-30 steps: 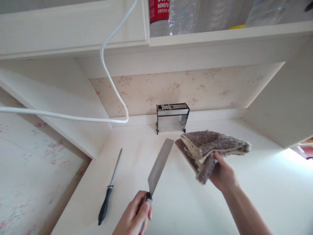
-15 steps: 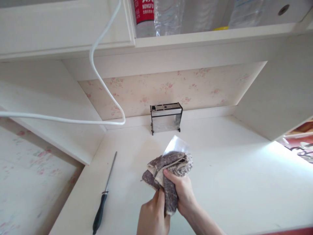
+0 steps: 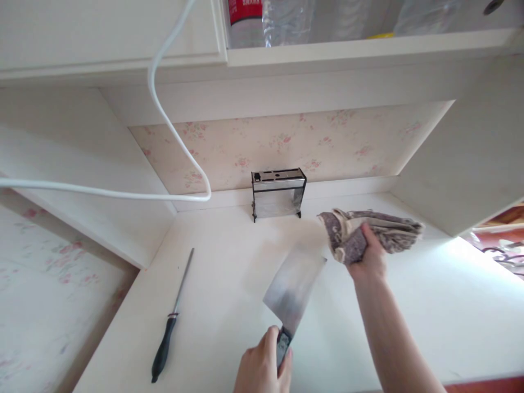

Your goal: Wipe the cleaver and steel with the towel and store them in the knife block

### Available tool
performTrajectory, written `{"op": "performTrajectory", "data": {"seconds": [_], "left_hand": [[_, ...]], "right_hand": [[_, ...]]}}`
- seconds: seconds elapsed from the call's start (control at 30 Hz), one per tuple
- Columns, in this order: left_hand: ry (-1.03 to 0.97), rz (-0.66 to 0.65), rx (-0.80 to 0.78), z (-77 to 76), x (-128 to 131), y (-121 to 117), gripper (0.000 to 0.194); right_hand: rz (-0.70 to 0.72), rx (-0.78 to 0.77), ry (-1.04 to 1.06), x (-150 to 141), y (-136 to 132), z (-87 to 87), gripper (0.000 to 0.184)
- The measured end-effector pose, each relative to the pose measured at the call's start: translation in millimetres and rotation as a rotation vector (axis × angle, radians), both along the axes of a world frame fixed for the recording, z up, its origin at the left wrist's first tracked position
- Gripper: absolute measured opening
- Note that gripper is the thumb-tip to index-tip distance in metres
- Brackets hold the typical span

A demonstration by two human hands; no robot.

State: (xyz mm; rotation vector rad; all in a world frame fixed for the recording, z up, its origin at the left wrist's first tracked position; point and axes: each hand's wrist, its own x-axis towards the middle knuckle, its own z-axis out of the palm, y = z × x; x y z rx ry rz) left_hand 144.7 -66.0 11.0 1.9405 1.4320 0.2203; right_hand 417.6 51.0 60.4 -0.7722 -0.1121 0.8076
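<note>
My left hand point(image 3: 264, 364) is closed around the dark handle of a cleaver point(image 3: 295, 289), low in the middle of the view. The cleaver's wide steel blade points up and slightly right, bare over the white counter. To the right, my right hand point(image 3: 370, 254) grips a bunched grey-brown and cream cloth point(image 3: 393, 229), held apart from the blade. On the counter at left lies a sharpening steel point(image 3: 166, 338) with a black handle and a thin metal rod.
A metal and black knife holder point(image 3: 278, 194) with clear sides stands against the back wall. A white cable point(image 3: 180, 136) hangs across the upper left. Plastic bottles point(image 3: 286, 22) stand on the shelf above. The counter point(image 3: 221, 262) has side panels at left and right.
The cloth was wrapped around the cleaver; my right hand has pulled it off, up and to the right. The blade is now uncovered in my left hand. My view has shifted slightly.
</note>
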Motion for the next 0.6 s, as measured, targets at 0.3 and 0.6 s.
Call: {"op": "performTrajectory", "data": {"seconds": [0.3, 0.6], "left_hand": [[0.069, 0.038, 0.000, -7.5, 41, 22, 0.030], [0.169, 0.053, 0.031, -8.8, 55, 32, 0.033]], "right_hand": [[0.017, -0.199, 0.126, 17, -66, -48.2, 0.036], [0.066, -0.284, 0.182, 13, -91, -67.3, 0.039]]}}
